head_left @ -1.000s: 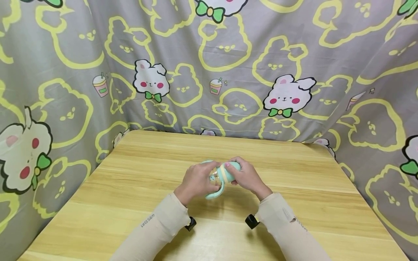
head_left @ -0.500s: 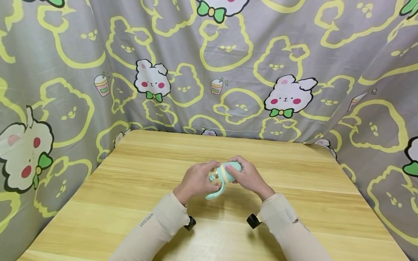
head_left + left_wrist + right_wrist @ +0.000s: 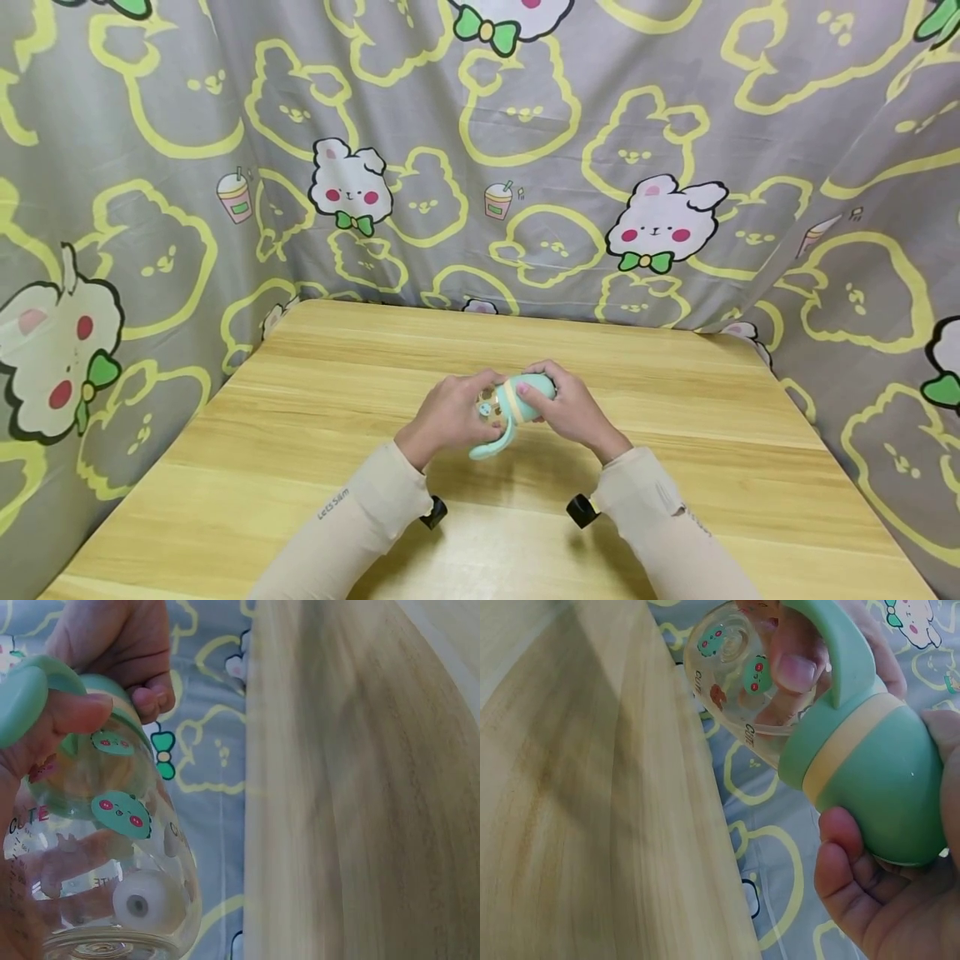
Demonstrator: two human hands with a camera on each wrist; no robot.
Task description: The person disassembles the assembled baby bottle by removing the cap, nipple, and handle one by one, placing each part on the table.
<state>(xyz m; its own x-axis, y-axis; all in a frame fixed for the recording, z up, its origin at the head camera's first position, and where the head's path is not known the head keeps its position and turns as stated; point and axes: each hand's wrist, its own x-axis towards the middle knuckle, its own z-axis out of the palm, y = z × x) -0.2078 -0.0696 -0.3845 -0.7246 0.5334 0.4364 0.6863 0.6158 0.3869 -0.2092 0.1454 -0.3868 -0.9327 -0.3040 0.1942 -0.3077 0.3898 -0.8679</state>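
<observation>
Gripping the bottle (image 3: pixel 504 404), left hand (image 3: pixel 448 414) wraps its body, right hand (image 3: pixel 572 408) its cap.

Clear baby bottle (image 3: pixel 105 847) with green face stickers in fingers (image 3: pixel 71 716), beside wooden table (image 3: pixel 360 787).

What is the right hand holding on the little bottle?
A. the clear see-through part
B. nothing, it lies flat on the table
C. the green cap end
C: in the right wrist view the right hand curls its grip round the green cap, while the left hand holds the clear bottle body.
</observation>
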